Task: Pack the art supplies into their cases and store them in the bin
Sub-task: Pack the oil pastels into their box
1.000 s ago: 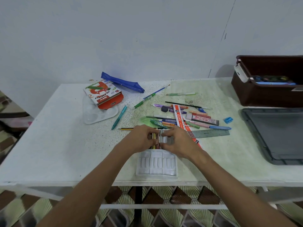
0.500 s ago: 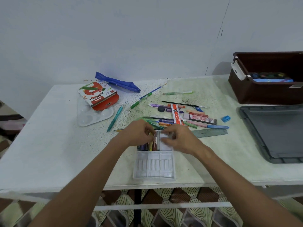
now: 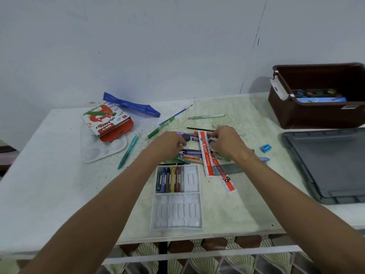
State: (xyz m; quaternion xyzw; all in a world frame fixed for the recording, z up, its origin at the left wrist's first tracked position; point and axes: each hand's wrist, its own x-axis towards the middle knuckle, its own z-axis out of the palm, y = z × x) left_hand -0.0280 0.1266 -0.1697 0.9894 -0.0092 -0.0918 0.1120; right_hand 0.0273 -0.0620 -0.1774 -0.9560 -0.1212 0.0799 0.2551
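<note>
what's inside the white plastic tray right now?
The white tray holds about five crayons side by side in the left part of its far section: dark blue, blue, black, yellow, dark red. The other slots look empty. Nothing covers the tray; both hands are beyond it over the pile.

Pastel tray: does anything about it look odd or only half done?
The tray is part-filled: a few pastels fill the left of its far row, the near row is empty, and loose pastels still lie beyond it.
</note>
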